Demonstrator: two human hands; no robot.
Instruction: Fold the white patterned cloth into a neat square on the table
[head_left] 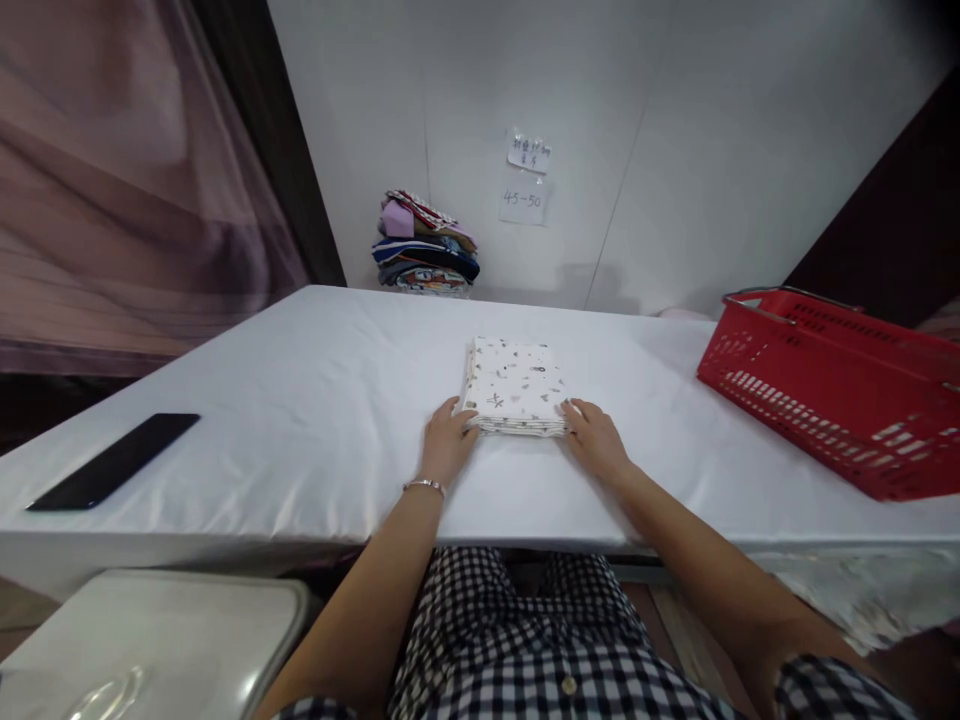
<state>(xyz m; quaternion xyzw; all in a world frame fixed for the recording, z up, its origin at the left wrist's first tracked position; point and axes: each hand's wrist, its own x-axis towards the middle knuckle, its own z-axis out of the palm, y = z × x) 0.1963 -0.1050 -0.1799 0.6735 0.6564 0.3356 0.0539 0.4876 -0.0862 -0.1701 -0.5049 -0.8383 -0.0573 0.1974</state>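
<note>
Touching folded cloth (516, 380), red basket (847, 365) cut off

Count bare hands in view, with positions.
2. The bare left hand is at the near-left corner of the folded white patterned cloth; the bare right hand is at its near-right corner. No others show.

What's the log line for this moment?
folded white patterned cloth: flat on table | left hand: at near-left corner | right hand: at near-right corner | red shopping basket: table's right side
</note>
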